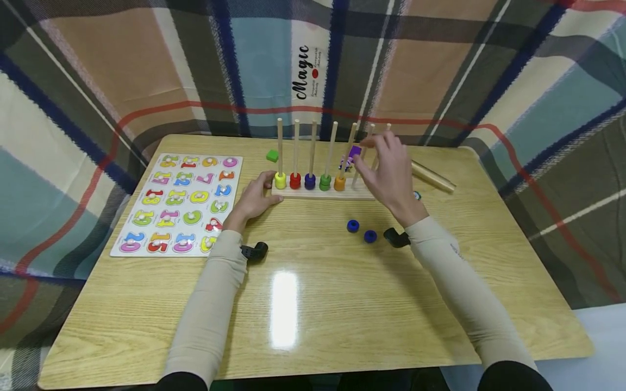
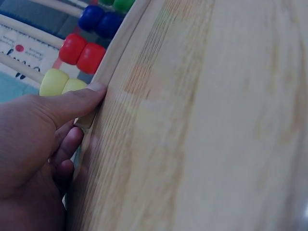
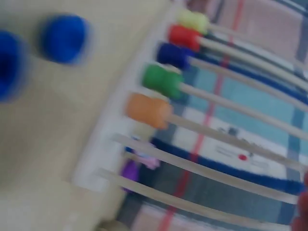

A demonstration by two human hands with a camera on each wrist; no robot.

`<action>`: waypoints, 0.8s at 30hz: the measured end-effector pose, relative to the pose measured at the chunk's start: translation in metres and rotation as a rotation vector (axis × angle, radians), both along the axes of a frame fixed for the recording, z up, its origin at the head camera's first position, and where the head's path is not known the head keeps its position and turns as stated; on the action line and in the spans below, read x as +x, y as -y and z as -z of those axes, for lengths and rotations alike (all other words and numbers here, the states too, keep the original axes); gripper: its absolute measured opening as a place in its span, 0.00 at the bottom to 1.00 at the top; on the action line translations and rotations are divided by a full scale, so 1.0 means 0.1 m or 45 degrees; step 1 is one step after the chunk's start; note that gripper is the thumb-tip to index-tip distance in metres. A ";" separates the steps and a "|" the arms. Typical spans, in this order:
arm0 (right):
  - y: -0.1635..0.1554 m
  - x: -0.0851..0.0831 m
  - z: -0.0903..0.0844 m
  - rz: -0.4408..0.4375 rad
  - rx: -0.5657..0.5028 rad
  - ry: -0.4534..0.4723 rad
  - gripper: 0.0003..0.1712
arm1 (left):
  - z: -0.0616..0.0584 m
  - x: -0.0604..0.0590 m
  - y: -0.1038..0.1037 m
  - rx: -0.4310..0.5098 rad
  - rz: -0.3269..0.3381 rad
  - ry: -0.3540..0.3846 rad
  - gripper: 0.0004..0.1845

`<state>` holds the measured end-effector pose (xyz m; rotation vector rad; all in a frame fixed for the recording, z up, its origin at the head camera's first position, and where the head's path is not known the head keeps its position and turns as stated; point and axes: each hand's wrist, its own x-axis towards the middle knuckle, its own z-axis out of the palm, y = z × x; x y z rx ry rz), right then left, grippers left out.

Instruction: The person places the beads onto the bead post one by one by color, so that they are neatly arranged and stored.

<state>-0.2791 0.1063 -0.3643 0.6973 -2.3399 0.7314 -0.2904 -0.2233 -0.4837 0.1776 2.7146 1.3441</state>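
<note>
A wooden peg stand (image 1: 329,194) with several upright rods stands toward the back of the table. Pairs of yellow (image 1: 280,181), red (image 1: 295,181), dark blue (image 1: 310,181), green (image 1: 325,182) and orange beads (image 1: 339,183) sit at the foot of its rods; the two rightmost rods carry none in the right wrist view. My left hand (image 1: 255,198) grips the stand's left end, thumb on the base (image 2: 113,62) and fingers behind. My right hand (image 1: 391,171) is raised at the right-hand rods, fingertips near their tops. Whether it holds anything I cannot tell. Two loose blue beads (image 1: 353,226) lie in front.
On the left lies a number puzzle board (image 1: 176,205). A green block (image 1: 272,156) is behind the stand's left end, and a purple printed item (image 1: 354,153) behind its right. A gold-coloured tube (image 1: 432,176) lies at the right. Plaid cloth (image 1: 264,65) hangs at the back.
</note>
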 end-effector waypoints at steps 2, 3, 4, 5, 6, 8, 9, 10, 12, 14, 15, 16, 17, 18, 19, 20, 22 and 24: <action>-0.06 0.11 0.14 -0.028 0.155 0.088 0.15 | -0.01 0.00 -0.01 -0.003 0.003 0.000 0.42; -0.08 0.16 0.21 -0.038 0.250 0.172 0.15 | -0.01 -0.01 -0.01 -0.004 0.004 0.000 0.42; -0.11 0.21 0.28 -0.049 0.352 0.271 0.17 | -0.02 -0.01 -0.01 -0.004 0.006 -0.001 0.42; -0.13 0.26 0.34 -0.057 0.457 0.388 0.21 | -0.02 -0.01 -0.02 -0.003 0.008 0.000 0.42; -0.15 0.30 0.40 -0.061 0.557 0.501 0.25 | -0.03 -0.01 -0.02 -0.001 0.009 0.002 0.42; -0.17 0.36 0.51 -0.074 0.714 0.690 0.33 | -0.03 -0.01 -0.01 0.005 0.006 0.008 0.42; -0.18 0.38 0.55 -0.078 0.772 0.756 0.35 | -0.04 -0.01 -0.01 0.007 0.005 0.012 0.42; -0.18 0.39 0.59 -0.081 0.815 0.803 0.36 | -0.04 -0.01 0.00 0.008 0.003 0.017 0.42; -0.18 0.41 0.64 -0.091 0.847 0.847 0.35 | -0.04 0.00 0.01 0.008 0.000 0.025 0.42; -0.16 0.42 0.67 -0.098 0.844 0.849 0.31 | -0.04 0.00 0.01 0.009 -0.003 0.028 0.42; -0.16 0.42 0.67 -0.098 0.835 0.844 0.29 | -0.04 0.00 0.01 0.013 -0.002 0.029 0.43; -0.15 0.42 0.67 -0.101 0.823 0.835 0.27 | -0.04 0.00 0.01 0.015 -0.002 0.027 0.43; -0.15 0.43 0.68 -0.107 0.812 0.824 0.25 | -0.04 0.00 0.01 0.016 -0.003 0.026 0.43; -0.14 0.43 0.68 -0.115 0.803 0.813 0.23 | -0.03 0.00 0.01 0.016 -0.005 0.025 0.42; -0.14 0.43 0.68 -0.124 0.794 0.802 0.22 | -0.03 0.01 0.01 0.017 -0.007 0.024 0.42; -0.14 0.43 0.69 -0.131 0.780 0.797 0.20 | -0.02 0.01 0.01 0.015 -0.008 0.022 0.42; -0.15 0.43 0.68 -0.147 0.747 0.787 0.19 | -0.02 0.00 0.00 0.009 -0.005 0.020 0.42; -0.17 0.42 0.65 -0.151 0.698 0.775 0.20 | -0.02 0.00 -0.01 0.008 0.001 0.019 0.42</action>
